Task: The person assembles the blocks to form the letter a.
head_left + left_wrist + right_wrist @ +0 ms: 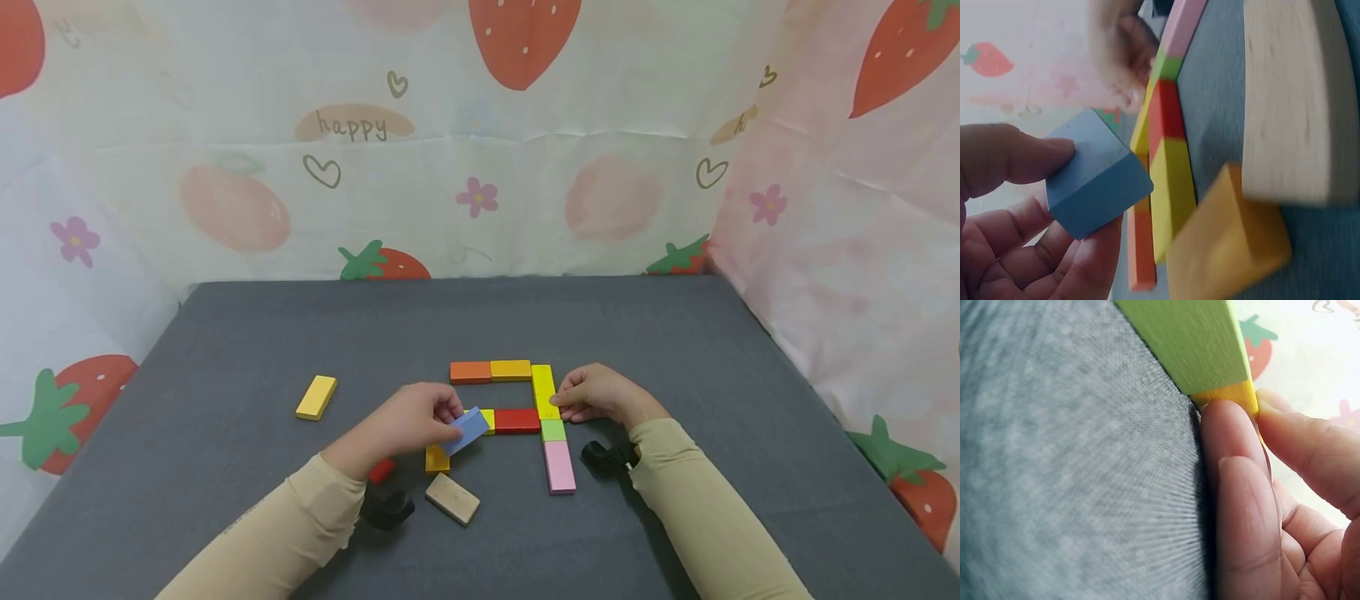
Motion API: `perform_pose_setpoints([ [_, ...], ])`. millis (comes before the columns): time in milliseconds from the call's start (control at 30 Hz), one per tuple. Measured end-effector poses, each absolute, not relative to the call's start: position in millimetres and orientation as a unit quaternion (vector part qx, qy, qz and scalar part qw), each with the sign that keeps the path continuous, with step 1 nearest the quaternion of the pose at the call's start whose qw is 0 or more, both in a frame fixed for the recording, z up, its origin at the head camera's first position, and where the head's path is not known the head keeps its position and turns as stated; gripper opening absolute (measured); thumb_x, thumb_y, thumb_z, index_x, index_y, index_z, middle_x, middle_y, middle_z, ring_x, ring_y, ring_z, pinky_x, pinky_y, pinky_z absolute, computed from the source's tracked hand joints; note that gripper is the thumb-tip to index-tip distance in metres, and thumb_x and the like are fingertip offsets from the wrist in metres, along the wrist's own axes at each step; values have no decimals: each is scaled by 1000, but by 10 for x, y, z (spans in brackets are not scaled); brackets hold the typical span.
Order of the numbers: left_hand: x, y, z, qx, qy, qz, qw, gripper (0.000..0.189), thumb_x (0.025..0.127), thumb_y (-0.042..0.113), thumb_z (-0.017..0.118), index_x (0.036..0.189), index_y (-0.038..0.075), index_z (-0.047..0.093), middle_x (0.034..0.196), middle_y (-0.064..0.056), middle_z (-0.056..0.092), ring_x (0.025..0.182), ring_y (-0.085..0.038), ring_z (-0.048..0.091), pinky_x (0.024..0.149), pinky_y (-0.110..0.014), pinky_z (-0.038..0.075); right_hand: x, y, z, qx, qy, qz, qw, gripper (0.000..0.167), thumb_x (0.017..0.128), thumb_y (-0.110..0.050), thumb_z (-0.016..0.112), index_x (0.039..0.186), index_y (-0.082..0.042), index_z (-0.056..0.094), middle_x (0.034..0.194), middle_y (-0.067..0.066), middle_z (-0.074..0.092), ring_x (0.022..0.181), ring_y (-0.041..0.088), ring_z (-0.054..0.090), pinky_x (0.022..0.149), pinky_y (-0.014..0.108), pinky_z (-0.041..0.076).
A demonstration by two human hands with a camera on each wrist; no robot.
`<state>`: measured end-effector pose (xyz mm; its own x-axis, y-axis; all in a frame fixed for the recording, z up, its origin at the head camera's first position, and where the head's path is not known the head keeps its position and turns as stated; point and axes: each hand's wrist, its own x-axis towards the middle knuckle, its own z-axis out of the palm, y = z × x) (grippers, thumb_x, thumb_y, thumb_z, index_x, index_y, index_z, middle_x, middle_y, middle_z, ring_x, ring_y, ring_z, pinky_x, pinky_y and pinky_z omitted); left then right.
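Observation:
A blue block point(469, 427) is pinched between the thumb and fingers of my left hand point(405, 423), tilted above the laid blocks. My right hand point(600, 393) touches the long yellow block point(543, 383) at its right edge; in the right wrist view the thumb point(1300, 440) lies over its top and fingertips rest against its side. Toward me from that yellow block come a green block point(552, 430) and a pink block point(559, 468) in line. A red block point(517, 421) meets the line from the left, with a yellow block point(1171, 181) beyond it, partly hidden in the head view.
An orange block point(470, 372) and an amber block point(510, 370) form the far row. Below the left hand lie another amber block point(437, 460), a plain wooden block point(452, 500) and a partly covered red piece point(382, 472). One yellow block point(316, 397) lies apart at left on the grey table point(247, 333).

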<state>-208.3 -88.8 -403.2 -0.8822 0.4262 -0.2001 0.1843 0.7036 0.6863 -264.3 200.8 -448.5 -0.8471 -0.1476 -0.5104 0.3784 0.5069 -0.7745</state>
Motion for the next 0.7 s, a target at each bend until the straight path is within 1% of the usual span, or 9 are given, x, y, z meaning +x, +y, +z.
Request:
perform_pose_setpoints([
  [200, -2043, -720, -4055, 217, 891, 349, 194, 15, 76, 14, 72, 84, 15, 60, 76, 1, 56, 71, -16, 52, 60, -27, 45, -2643, 2008, -4488, 71, 827, -490, 267, 21, 76, -22, 73, 82, -5, 64, 70, 6, 64, 58, 13, 60, 58, 24, 51],
  [367, -2011, -616, -4095, 239, 883, 347, 209, 13, 77, 14, 71, 83, 16, 60, 75, 3, 57, 71, -15, 52, 61, -26, 46, -2646, 2008, -4493, 73, 827, -489, 268, 20, 77, -22, 73, 83, -5, 64, 71, 6, 64, 58, 13, 60, 59, 24, 51],
  [700, -1907, -474, -4109, 249, 871, 343, 247, 13, 76, 14, 73, 80, 17, 61, 74, 3, 58, 69, -13, 53, 60, -26, 46, -2649, 2010, -4485, 70, 823, -493, 272, 18, 78, -21, 72, 82, -5, 63, 71, 5, 64, 58, 12, 60, 59, 25, 51],
])
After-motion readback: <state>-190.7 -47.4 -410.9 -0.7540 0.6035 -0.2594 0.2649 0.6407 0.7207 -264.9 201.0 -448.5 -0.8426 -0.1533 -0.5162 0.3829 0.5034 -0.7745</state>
